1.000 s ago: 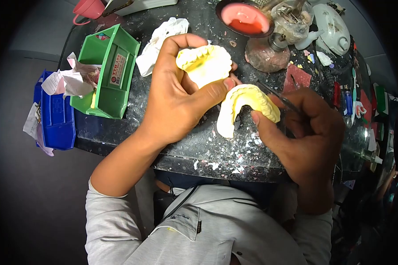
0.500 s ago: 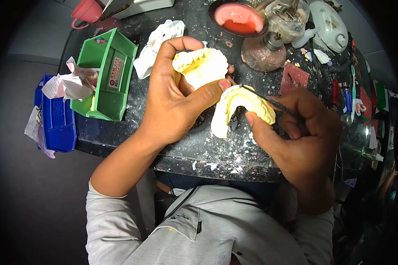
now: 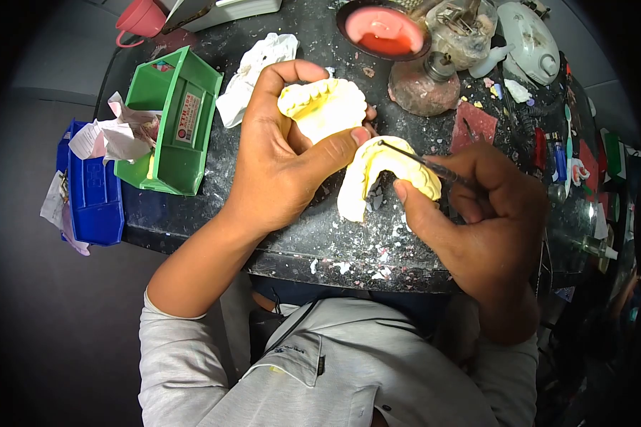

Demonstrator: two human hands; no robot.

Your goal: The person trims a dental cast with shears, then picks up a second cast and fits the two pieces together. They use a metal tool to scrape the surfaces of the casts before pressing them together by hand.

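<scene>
My left hand (image 3: pixel 281 153) is closed around a pale yellow dental cast (image 3: pixel 327 107), its row of teeth turned up and its middle filled in. My left thumb lies along the cast's lower edge, its tip close to a second, horseshoe-shaped dental cast (image 3: pixel 356 181). That second cast is in my right hand (image 3: pixel 488 210), whose thumb presses the inside of its arch. The same hand grips a thin dark pointed tool (image 3: pixel 434 165). The tool's tip rests on or just over the top of the arch. Fingers behind both casts are partly hidden.
A green bin (image 3: pixel 181 153) and a blue bin (image 3: pixel 96 203) with papers stand at left. Crumpled white tissue (image 3: pixel 256 78) lies behind my left hand. Farther back are a pan of pink wax (image 3: pixel 383 32) and a glass burner (image 3: pixel 427 89). Plaster crumbs litter the black table.
The tool's tip has shifted slightly left along the arch of the horseshoe-shaped cast. That cast has moved slightly left. My left hand and its cast have hardly moved.
</scene>
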